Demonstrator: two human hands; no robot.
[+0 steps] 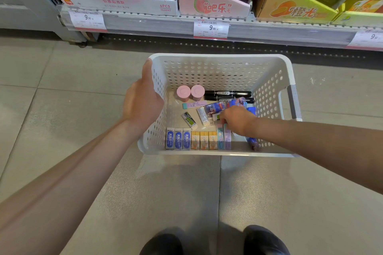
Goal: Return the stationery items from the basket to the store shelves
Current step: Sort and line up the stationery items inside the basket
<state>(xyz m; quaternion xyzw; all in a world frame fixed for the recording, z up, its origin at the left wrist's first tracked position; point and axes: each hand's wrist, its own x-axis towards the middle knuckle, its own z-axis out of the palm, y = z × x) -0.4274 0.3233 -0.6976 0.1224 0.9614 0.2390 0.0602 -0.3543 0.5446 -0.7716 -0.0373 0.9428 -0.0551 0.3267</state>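
Your left hand (143, 101) holds the white perforated basket (219, 62) by its left wall, thumb side up along the rim, its grip wrapped over the edge with the fingers out of sight on the inner face. Your right hand (236, 119) reaches over the basket's near right side and down onto the items on the bottom; its fingers curl downward onto a small teal and lilac packet (224, 136) and the clutter beside it, but you cannot tell from this view whether that grip has actually closed on anything. The basket stands on the grey tiled floor (62, 109) just in front of the bottom store shelf (165, 23). Inside it, along the near wall, three blue-labelled erasers (178, 138) stand side by side, touching three yellow erasers (204, 140) to their right. Against the far wall are two pink round-capped containers (190, 92), with two black markers (228, 93) lying beside them to the right. Between these rows lie a flat teal and pink stick (193, 104), a small black and green eraser (189, 120), a white packet (202, 115) and a long blue printed pack (226, 105) that runs under your right fingers. On the shelf above sit a white and pink carton (116, 2), a pink display box (213, 4) and an orange-printed box (294, 8), with price tags (211, 28) clipped to the shelf edge. The tips of your dark shoes (265, 240) show at the bottom.
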